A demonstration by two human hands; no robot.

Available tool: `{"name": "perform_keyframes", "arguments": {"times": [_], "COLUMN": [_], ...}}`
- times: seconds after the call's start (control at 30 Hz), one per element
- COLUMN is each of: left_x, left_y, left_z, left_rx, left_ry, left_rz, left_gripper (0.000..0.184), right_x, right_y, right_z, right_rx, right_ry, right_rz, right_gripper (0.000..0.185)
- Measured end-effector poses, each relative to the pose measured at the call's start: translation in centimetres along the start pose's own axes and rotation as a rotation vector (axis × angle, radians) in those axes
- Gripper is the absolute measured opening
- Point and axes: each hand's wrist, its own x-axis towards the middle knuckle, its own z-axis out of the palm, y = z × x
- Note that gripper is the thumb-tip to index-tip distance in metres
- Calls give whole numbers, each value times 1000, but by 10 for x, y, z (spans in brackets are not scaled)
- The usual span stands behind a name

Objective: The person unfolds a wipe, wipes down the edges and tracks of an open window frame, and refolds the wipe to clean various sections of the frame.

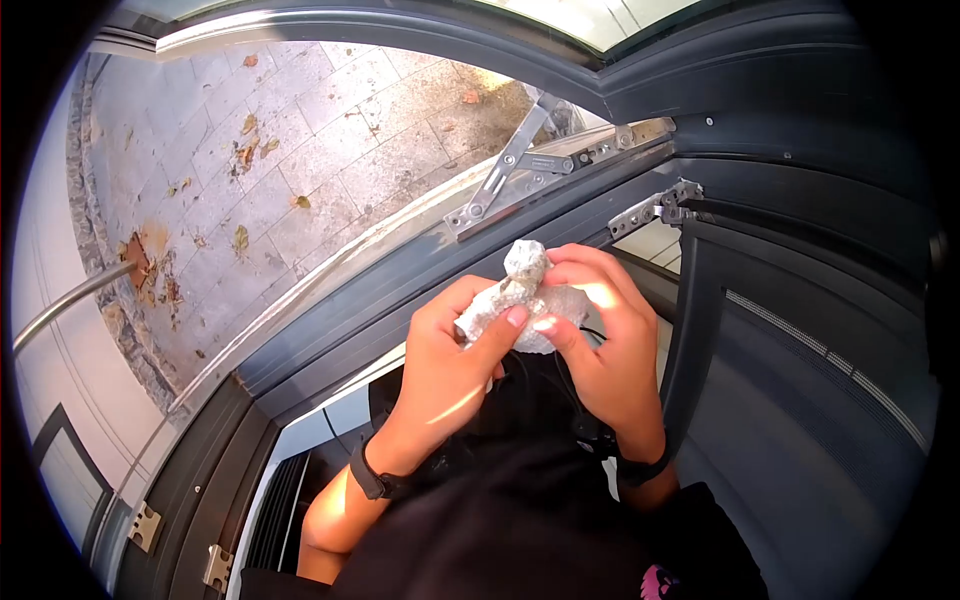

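Note:
A crumpled whitish-grey wad (522,300), soft-looking like a damp cloth or paper towel, is held up in front of my body between both hands. Its top end sticks up as a small rounded lump. My left hand (445,360) grips the wad's left side, thumb pressed across its front. On the other side, my right hand (612,345) pinches it between thumb and fingers, the fingertips near the upper lump. I cannot tell whether the wad is cloth or paper. The undersides of the fingers are partly hidden.
I stand at a dark window frame (330,355) with the sash open. A metal hinge arm (505,165) spans the sill, and a second hinge (655,207) sits at the right. Below outside lies paving (340,130) with dry leaves. A metal rail (75,300) is at the left.

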Motion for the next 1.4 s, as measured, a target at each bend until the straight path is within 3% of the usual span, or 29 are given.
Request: {"name": "perform_keyframes", "arguments": {"times": [0.03,0.1,0.13,0.2,0.27,0.33,0.4,0.47,0.67,0.7,0.83,0.93,1.07,1.4], "left_x": [2,5,5,6,2,-2,-5,-7,-4,-5,-3,-3,-3,-14], "left_y": [-2,-8,-3,-2,-1,-10,-20,-18,-37,-34,-36,-38,-37,-38], "left_z": [9,15,13,4,1,-9,-18,-26,-46,-48,-49,-55,-68,-81], "left_rx": [-85,-137,-128,-89,172,365,324,378,430,416,437,450,337,202], "left_ry": [-37,-133,-209,-303,-187,-45,63,122,322,281,150,136,74,95], "left_rz": [29,53,-39,-139,-43,189,156,168,228,190,132,101,89,66], "left_gripper": [25,32,35,37,35,29,21,20,31,44,59,60,62,64], "right_x": [0,-3,-3,-3,8,23,40,51,58,60,57,52,45,40], "right_y": [-6,-17,-16,7,18,22,17,17,21,22,9,-4,-10,-7], "right_z": [-2,-1,-1,-11,-14,-8,13,38,82,84,90,101,114,131], "right_rx": [42,62,71,-62,-147,-258,-202,-275,-448,-482,-592,-622,-711,-517], "right_ry": [-84,-103,-93,-138,-75,56,162,38,-130,-136,-212,-246,-279,-265], "right_rz": [-15,154,239,154,101,17,18,-176,-375,-395,-279,-141,-116,-206], "right_gripper": [48,51,51,43,32,30,34,37,39,36,31,38,38,43]}}
